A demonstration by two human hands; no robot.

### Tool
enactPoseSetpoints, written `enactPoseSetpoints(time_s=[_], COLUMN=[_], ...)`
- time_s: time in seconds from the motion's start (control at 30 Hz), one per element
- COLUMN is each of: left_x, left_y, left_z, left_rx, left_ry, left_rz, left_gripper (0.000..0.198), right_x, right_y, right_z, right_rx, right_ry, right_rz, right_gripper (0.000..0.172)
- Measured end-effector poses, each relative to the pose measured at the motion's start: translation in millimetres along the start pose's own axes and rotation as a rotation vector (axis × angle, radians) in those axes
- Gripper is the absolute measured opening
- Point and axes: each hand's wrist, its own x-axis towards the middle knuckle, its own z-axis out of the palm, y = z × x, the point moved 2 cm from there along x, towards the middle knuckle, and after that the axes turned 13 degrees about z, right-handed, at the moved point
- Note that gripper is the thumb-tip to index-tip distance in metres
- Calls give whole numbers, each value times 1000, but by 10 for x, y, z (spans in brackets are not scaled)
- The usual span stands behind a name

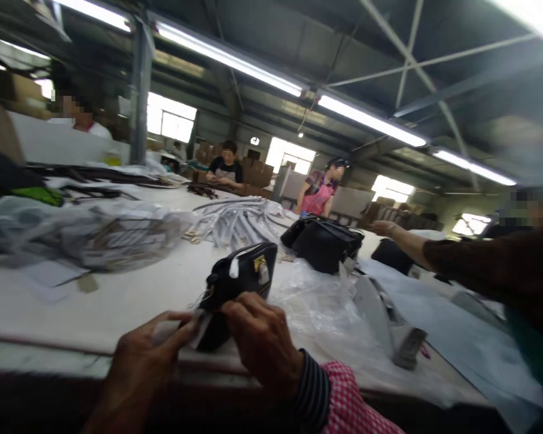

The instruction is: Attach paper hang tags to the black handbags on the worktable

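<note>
Black bag: here it is, upright but tilted on the near part of the bench (131, 295), the black bag (242, 274) right between two working hands, gold-coloured clasp (259, 263) showing on its face.
Left hand: the left hand (149, 343) is in at the bag's near left edge, fingers pinched on a whitish piece (201, 330), its full shape hidden.
Right hand: the right hand (262, 334) comes in at the bag's near side, fingers bent and grasping its edge; the exact pinch is blurred.
Sleeve: red-and-white check (348, 392) with a striped cuff (314, 386), nearer than the bag.
Plastic: a crumpled clear sheet (308, 295) spreads right of the bag; a filled clear sack (117, 235) sits well to its left.
Straps: a grey bundle (239, 220) fans out behind the bag.
Dark bags: a black cluster (323, 241), behind and right of the bag.
Co-worker: a dark-sleeved arm (461, 253) reaches in, well right of the bag.
</note>
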Motion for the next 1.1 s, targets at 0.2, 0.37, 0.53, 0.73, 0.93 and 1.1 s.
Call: enactPoseSetpoints(time_s=[0.2,0.37,0.53,0.73,0.93,1.1], left_x=[-59,-60,-18,114,167,103], left_y=[229,260,274,340,368,388], left_z=[98,66,35,-4,5,11], left_rx=[-184,-154,-94,27,196,303], left_ry=[-44,-60,-109,-208,-237,-242], left_rz=[-10,28,62,144,293,292], left_gripper=[31,21,19,23,21,21], right_x=[-121,-74,21,64,84,70], right_y=[98,13,25,56,35,30], right_z=[207,368,428,457,485,488], right_rx=[46,-39,-19,18,-2,-13], right_ry=[193,256,262,306,311,320], right_rz=[-62,-223,-330,-379,-376,-373], right_gripper=[13,20,16,14,13,11])
